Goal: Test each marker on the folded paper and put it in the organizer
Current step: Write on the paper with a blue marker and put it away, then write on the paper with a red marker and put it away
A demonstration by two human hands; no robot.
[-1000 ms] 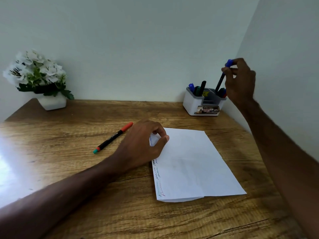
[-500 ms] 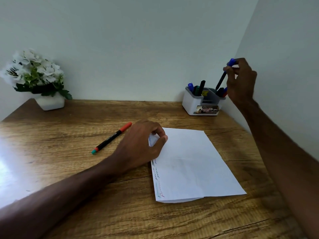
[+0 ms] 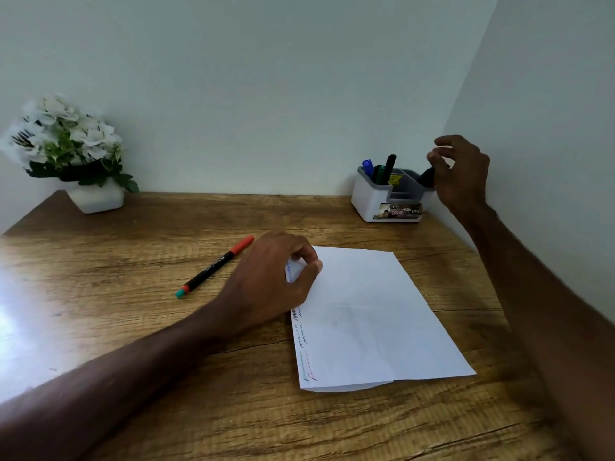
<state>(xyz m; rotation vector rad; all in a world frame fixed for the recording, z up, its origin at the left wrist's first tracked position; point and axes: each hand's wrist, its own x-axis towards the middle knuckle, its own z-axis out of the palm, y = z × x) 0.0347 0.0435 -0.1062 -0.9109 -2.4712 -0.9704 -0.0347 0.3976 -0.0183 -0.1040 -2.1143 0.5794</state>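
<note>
Red-capped black marker [image 3: 215, 266] lies mid wooden tabletop [image 3: 116, 277], axis near-left to far-right, just left of nearer left hand [image 3: 266, 281], which pinches folded white paper [image 3: 366, 314] edge. White-grey plastic organizer [image 3: 369, 201] at far-right corner. Right hand [image 3: 462, 174] beside it, fingers curled, grip unclear.

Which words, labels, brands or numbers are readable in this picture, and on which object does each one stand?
"OPL": white letters on the sticker on the organizer's front; the rest of it is blurred.
White print on the red-capped marker: too blurred to read.
Yellow sticker inside the organizer: too small to read.
Folded paper: only coloured scribbles, no words.
</note>
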